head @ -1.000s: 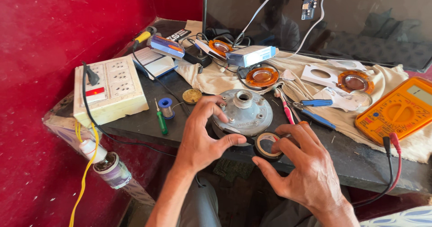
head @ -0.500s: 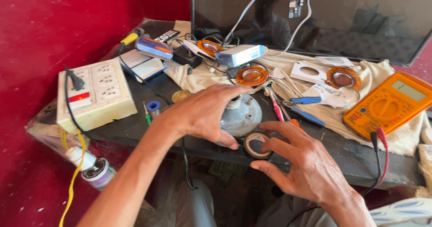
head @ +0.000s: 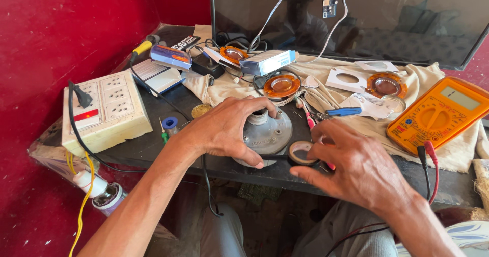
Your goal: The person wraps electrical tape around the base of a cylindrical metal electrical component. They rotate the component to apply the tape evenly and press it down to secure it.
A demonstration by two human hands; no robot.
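My left hand (head: pixel 226 128) lies over the left side of a round grey metal disc with a raised hub (head: pixel 270 132), fingers curled on its edge and top. My right hand (head: pixel 351 163) holds a roll of black tape (head: pixel 300 152) at the disc's right edge, thumb below and fingers above. A strip of tape seems to run from the roll along the disc's front rim. Both sit on a dark table (head: pixel 153 150).
A cream switchboard (head: pixel 104 112) stands at the left, an orange multimeter (head: pixel 438 117) with red and black leads at the right. Orange speaker diaphragms (head: pixel 281 85), small boxes, blue-handled pliers (head: pixel 341 113) and a cloth (head: pixel 326 91) lie behind. A dark screen (head: pixel 356 12) stands at the back.
My left hand has shifted round the disc, fingers now over its hub. My right hand has brought the tape roll up against the disc's right edge. The view has moved a little.
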